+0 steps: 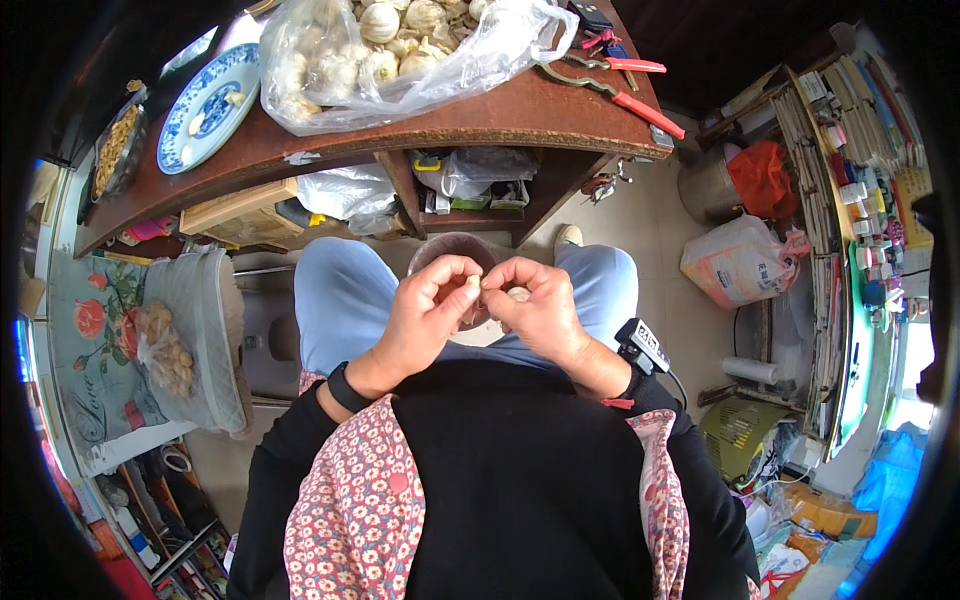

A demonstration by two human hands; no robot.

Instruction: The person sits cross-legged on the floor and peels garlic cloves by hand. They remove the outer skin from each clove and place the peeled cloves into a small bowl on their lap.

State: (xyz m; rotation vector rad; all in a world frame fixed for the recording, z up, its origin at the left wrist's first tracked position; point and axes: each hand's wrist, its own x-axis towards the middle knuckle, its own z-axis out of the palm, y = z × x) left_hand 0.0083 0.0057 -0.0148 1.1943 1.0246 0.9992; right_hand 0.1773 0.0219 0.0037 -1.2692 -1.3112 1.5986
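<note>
My left hand [420, 319] pinches a small pale garlic clove [474, 281] between thumb and forefinger. Right beside it, the thumb and forefinger of my right hand [544, 307] meet at the clove's edge. A whitish garlic piece [519, 294] sits in the curled fingers of that hand, partly hidden. Both hands are over a brownish-pink bucket [442, 246] between my knees. On the table ahead, a clear plastic bag [480, 71] holds many garlic bulbs [379, 22]. A blue-and-white plate [169, 146] to its left carries a few peeled cloves [196, 124].
A red-handled metal tool [637, 105] lies at the right end of the brown table [480, 135], near keys [600, 37]. At left, a stool or chair with a grey cover [217, 330] bears a bag of tan lumps [169, 352]. Bags and a bookshelf [817, 225] line the right.
</note>
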